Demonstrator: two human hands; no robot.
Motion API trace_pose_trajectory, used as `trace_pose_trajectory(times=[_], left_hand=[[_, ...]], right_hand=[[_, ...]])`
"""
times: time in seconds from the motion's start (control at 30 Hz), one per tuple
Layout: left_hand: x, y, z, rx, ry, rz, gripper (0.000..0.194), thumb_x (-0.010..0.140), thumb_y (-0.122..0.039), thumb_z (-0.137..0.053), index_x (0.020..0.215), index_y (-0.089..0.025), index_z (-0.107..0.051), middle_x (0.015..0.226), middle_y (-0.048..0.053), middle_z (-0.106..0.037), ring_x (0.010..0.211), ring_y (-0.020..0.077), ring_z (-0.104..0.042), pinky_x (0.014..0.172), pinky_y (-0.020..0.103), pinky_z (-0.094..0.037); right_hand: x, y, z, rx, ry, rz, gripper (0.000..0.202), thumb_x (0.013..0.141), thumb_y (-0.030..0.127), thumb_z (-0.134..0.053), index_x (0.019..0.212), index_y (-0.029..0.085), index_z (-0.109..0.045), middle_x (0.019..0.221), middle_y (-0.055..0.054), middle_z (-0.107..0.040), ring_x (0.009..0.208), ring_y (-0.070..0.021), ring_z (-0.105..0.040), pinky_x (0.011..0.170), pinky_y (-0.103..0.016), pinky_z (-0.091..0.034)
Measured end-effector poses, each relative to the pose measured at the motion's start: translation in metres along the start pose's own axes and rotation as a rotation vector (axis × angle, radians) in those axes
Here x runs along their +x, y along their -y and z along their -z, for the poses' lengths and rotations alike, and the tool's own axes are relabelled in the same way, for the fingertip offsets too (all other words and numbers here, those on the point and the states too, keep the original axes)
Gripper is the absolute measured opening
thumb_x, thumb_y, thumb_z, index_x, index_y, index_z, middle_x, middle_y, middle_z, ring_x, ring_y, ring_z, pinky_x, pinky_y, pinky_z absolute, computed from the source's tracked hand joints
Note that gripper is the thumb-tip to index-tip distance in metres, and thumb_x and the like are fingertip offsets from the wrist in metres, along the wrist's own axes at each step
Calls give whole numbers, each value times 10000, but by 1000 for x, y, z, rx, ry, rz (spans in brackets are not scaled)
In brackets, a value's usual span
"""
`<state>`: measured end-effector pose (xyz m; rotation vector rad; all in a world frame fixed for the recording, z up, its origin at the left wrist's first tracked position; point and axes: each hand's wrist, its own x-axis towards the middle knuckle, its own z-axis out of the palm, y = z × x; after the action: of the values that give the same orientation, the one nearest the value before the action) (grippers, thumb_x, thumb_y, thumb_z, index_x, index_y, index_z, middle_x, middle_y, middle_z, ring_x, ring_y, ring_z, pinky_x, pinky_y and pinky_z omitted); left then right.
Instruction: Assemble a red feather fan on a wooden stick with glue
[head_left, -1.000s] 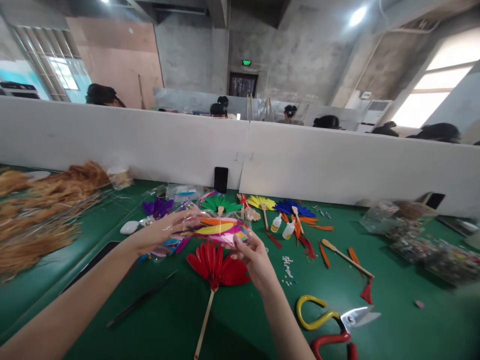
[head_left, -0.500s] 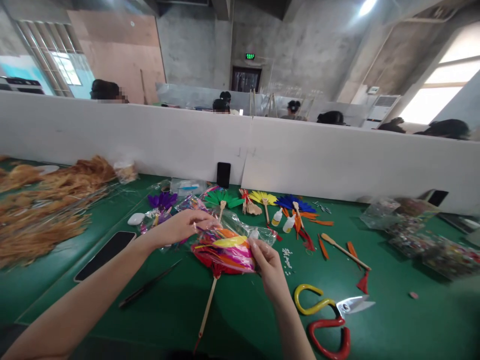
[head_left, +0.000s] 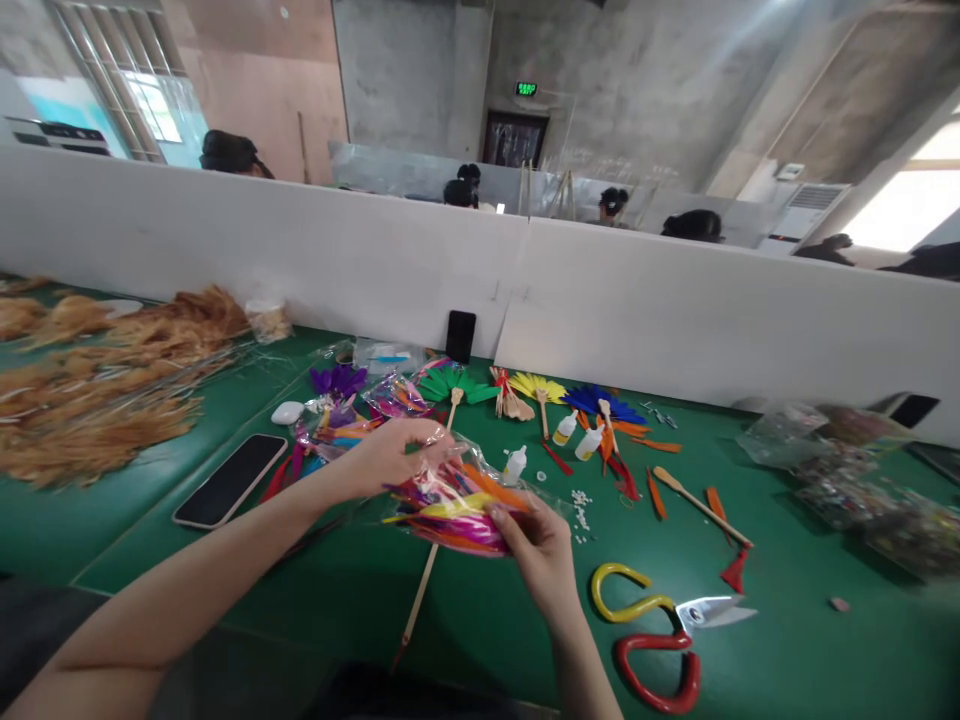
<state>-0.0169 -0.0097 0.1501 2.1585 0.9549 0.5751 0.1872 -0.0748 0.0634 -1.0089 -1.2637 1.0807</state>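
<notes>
A clear plastic bag of feathers (head_left: 457,518), pink, yellow, orange and purple, is between my hands above the table. My right hand (head_left: 541,545) grips its right end, thumb on top. At its upper left edge, my left hand (head_left: 409,455) has curled fingers on the plastic; the fingertips are partly hidden. Under the bag lies a fan whose wooden handle (head_left: 421,595) sticks out toward me; its head is covered. Just behind the bag stands a small white glue bottle (head_left: 515,464). Scissors (head_left: 660,630) with one yellow and one red handle lie right of my right hand.
Green, yellow (head_left: 538,386) and blue feather fans (head_left: 600,403) lie at the back by two glue bottles. White beads (head_left: 580,512) are scattered on the right. A phone (head_left: 231,480) and dried grass (head_left: 105,400) lie left. A white partition (head_left: 360,250) runs behind; people sit beyond it.
The bag has come a little lower and now covers the red fan head. My left fingers have curled further over its edge. The whole view has shifted slightly.
</notes>
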Motion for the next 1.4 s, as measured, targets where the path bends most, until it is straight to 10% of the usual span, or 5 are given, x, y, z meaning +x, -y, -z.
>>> trace_pose_trajectory(times=[0.23,0.7,1.4], left_hand=[[-5,-3,12,-113,161,-3,274,895,-368,-416,1004,-272,-649,1185,26,-574,1088,196,-522,918,304,-423],[-15,-4,4,119,57,-13,462,782,-390,-601,1227,-309,-507,1307,34,-475,1200,252,-426,991,388,-363],[-31,-32,0,316,-13,-117,179,830,-396,-558,973,-313,-625,1296,-6,-441,1223,227,-380,1021,424,-332]], right_hand=[[-5,-16,7,-149,-83,118,171,819,304,-582,913,223,-700,883,-45,-713,813,-209,-652,718,-307,-525],[-6,-12,9,-220,-248,170,196,829,336,-557,891,205,-689,877,-53,-703,828,-212,-639,745,-309,-501],[-14,-7,7,-395,-509,461,123,817,241,-560,796,168,-657,738,-37,-685,672,-172,-635,616,-272,-482]])
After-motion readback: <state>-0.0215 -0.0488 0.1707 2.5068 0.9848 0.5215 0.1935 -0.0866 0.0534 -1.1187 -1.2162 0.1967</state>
